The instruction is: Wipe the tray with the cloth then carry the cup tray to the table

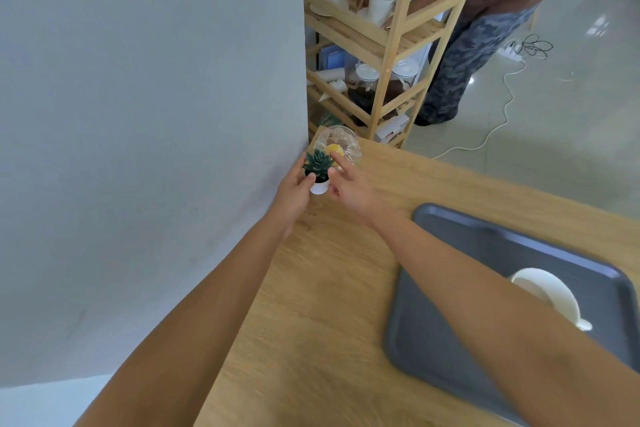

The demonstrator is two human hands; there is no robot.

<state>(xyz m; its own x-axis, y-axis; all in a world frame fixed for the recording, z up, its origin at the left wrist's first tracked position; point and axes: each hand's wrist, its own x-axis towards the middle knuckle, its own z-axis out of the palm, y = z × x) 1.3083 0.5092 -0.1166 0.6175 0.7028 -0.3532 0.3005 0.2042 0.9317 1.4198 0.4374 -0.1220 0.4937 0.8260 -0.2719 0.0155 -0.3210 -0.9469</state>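
A dark grey tray lies on the wooden table at the right, with a white cup on it, partly hidden behind my right forearm. Both my hands reach to the table's far left corner. My left hand and my right hand close around a small white pot with a green succulent, one on each side. No cloth is in view.
A clear glass bowl with something yellow inside stands just behind the plant. Past the table is a wooden shelf rack with cups and jars; a person stands at it. A white cable trails over the floor. A grey wall is on the left.
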